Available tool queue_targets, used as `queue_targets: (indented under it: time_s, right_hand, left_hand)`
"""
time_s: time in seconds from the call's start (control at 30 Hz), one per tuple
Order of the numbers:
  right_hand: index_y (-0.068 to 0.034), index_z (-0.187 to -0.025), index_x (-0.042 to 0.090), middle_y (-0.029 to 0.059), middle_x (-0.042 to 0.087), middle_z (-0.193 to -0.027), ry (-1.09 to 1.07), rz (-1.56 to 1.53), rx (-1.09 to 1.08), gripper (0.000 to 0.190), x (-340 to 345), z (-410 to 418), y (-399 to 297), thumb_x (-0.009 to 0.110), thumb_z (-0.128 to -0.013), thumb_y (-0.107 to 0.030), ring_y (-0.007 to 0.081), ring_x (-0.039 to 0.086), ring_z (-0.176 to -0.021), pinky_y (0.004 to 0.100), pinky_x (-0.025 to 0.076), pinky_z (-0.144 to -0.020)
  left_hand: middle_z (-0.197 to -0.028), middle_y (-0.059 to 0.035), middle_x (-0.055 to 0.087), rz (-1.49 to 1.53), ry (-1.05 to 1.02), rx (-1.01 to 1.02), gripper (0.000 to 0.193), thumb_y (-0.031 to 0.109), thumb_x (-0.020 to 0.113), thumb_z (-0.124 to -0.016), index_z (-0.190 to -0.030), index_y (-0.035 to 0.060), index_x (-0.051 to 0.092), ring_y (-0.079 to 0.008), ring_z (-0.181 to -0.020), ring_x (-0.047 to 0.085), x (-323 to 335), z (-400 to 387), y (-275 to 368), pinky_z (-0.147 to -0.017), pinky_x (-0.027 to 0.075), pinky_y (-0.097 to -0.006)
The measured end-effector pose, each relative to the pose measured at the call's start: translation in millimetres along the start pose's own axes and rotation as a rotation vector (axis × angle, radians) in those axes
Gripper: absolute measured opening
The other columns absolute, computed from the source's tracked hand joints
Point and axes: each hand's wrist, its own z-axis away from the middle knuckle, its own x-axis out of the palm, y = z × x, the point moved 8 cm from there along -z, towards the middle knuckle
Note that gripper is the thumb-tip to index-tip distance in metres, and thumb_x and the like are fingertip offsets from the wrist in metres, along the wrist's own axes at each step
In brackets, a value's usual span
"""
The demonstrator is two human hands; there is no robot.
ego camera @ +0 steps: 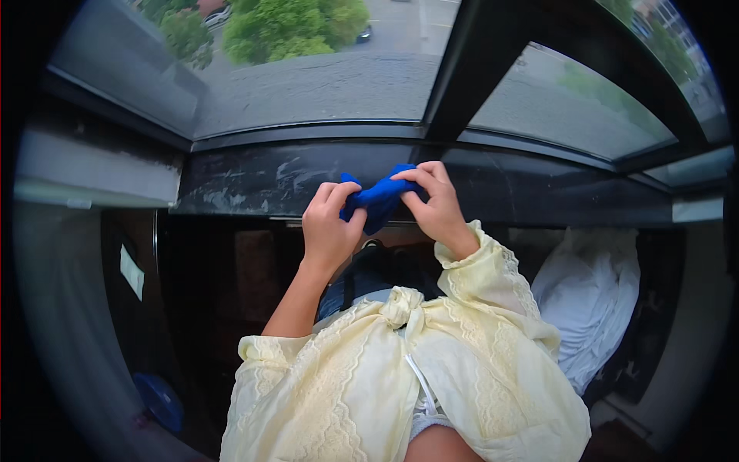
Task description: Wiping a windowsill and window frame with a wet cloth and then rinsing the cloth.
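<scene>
A blue cloth (378, 202) is bunched between my two hands, just above the front edge of a dark window sill (323, 161). My left hand (332, 222) pinches its left end between thumb and fingers. At the right end, my right hand (433, 199) grips the cloth with the fingers curled over it. The cloth sags a little in the middle, and its lower tip hangs past the sill's edge. Pale scuffs and smears (236, 187) mark the left part of the sill.
Dark window frame bars (485, 63) and glass panes (323, 86) rise beyond the sill, with trees and a road far below outside. White fabric (589, 306) hangs at the right. A curtain (63, 300) is on the left, near a blue round object (159, 401).
</scene>
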Motion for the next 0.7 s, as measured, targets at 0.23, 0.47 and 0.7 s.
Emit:
queue_targets:
  time_s: [0.23,0.47,0.7]
  right_hand:
    - [-0.012,-0.097,0.072,0.0081,0.048,-0.087,-0.009,0.244,-0.182,0.024,-0.6,-3.5,-21.5,0.069,-0.074,-0.006,0.0209,0.050,-0.080,0.0304,0.043,-0.070]
    - [-0.006,-0.101,0.071,0.0068,0.062,-0.066,-0.164,0.186,0.107,0.021,24.5,-19.1,-31.3,0.068,-0.080,-0.010,0.0094,0.052,-0.047,0.0259,0.042,-0.046]
    - [-0.001,-0.109,0.065,0.0069,0.066,-0.074,-0.228,-0.457,0.362,0.020,116.5,-34.1,-54.7,0.059,-0.091,-0.009,0.0106,0.063,-0.060,0.0218,0.052,-0.054]
  left_hand:
    - [-0.075,-0.0053,0.059,-0.015,-0.087,-0.122,0.020,0.004,0.074,-0.073,-0.091,0.0049,0.064,-0.0159,-0.061,0.060,-26.5,29.9,-8.9,-0.057,0.049,-0.0264]
    - [-0.069,-0.0058,0.056,-0.315,0.238,-0.158,0.015,0.005,0.072,-0.074,-0.087,0.0052,0.064,-0.0158,-0.054,0.055,-74.2,26.8,1.9,-0.051,0.044,-0.0276]
    - [-0.059,-0.0053,0.053,-0.199,0.528,-0.168,0.012,0.003,0.069,-0.073,-0.084,0.0051,0.065,-0.0132,-0.047,0.045,-148.4,23.1,-44.2,-0.046,0.038,-0.0273]
